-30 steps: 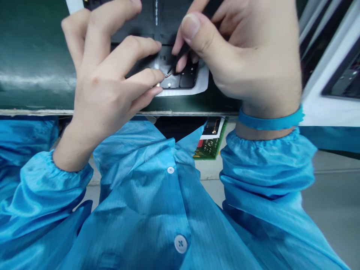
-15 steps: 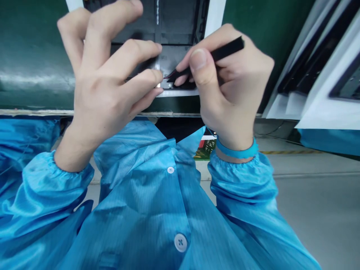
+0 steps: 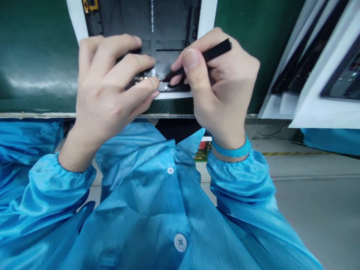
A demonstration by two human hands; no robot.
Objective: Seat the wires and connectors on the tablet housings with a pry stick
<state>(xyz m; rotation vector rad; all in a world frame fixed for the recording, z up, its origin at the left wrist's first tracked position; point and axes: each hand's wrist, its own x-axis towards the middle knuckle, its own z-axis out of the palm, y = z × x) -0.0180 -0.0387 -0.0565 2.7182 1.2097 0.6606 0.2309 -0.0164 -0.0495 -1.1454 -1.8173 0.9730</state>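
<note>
Black tweezers (image 3: 209,55) are pinched in my right hand (image 3: 222,82), slanting down to the left. Their tips meet the lower part of a black electronic device housing (image 3: 174,28), close to my left fingertips. My left hand (image 3: 107,84) holds nothing visible; its bent fingers are apart and rest over the housing's lower left. A flat dark strip with white lettering (image 3: 152,17) runs down the middle of the housing. Small metal parts (image 3: 142,78) show between my left fingers. Whatever lies right at the tweezer tips is too small to make out.
Under the housing is a white sheet (image 3: 206,18) on a green work surface (image 3: 33,48). More dark housings (image 3: 341,80) on white sheets stand at the right. The bench edge (image 3: 168,115) runs just before my body. A green circuit board (image 3: 203,152) shows below it.
My left hand's raised fingers have come down toward the housing. My right hand with the tweezers has shifted slightly left. The housing appears a little lower and further left in view.
</note>
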